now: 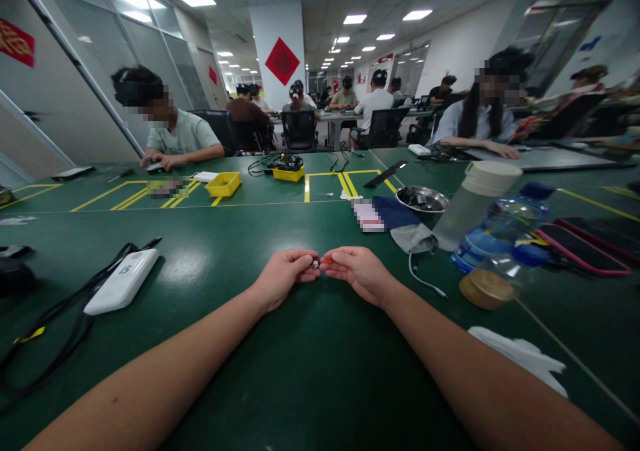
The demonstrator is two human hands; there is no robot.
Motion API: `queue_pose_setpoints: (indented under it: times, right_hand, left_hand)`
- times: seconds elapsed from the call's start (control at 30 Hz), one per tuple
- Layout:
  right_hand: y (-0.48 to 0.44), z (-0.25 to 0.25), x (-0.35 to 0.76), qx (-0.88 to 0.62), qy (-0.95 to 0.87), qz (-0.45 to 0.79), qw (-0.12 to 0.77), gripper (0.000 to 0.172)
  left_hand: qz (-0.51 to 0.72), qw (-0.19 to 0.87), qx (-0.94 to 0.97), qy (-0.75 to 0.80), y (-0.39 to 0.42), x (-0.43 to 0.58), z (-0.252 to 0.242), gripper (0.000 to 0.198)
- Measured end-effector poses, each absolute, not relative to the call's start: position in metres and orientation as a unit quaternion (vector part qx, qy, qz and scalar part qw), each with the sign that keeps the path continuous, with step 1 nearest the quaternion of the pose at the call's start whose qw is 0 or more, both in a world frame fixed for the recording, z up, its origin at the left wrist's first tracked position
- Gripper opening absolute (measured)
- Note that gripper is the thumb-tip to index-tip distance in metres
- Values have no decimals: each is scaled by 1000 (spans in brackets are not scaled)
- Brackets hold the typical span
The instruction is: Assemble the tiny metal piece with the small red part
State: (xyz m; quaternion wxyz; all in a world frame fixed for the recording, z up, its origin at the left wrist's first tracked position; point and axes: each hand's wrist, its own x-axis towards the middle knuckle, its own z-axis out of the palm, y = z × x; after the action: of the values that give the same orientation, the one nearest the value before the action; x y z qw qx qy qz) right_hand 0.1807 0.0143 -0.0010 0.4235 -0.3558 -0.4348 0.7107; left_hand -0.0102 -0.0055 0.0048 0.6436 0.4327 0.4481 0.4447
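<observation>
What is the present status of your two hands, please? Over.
Left hand: pinching small dark-and-silver piece. Right hand: pinching small orange piece. Beyond right hand, not touching: blue-and-grey cloth item.

Power bank [123, 283] left of hands [283, 274]; bottles [510, 224] right; tissue [520, 353] apparently before bottles

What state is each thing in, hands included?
Left hand: pinching a small dark piece
Right hand: pinching a small orange piece
White bottle: upright, lid on
Water bottle: capped
Bottle of brown drink: capped, part filled
Metal bowl: right side up
Middle yellow tray: holding black cables
White tissue: crumpled
</observation>
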Motion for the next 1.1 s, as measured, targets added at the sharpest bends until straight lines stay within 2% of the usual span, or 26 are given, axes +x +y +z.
queue_pose_setpoints:
  times: [0.37, 0.53, 0.77, 0.93, 1.0, 1.1]
  right_hand:
    - [18, 0, 184, -354, -399, 736, 416, 22]
    - [17, -2, 184, -344, -435, 719, 418, 10]
    - [9, -3, 180, -353, -517, 674, 392, 22]
    - [11, -2, 180, -366, -489, 681, 404, 21]
    - [14, -2, 181, -360, -456, 706, 405, 23]
    - [18, 0, 183, -349, -412, 739, 402, 39]
  left_hand:
    - [462, 684, 377, 421, -3, -14, 7, 42]
    - [450, 671, 418, 417, -4, -13, 4, 26]
    - [412, 604, 525, 436, -9, -7, 4, 23]
    - [452, 672, 419, 410, -5, -13, 6, 17]
    - [462, 700, 382, 388, -4, -16, 7, 23]
    - [466, 726, 354, 362, -4, -18, 10, 38]
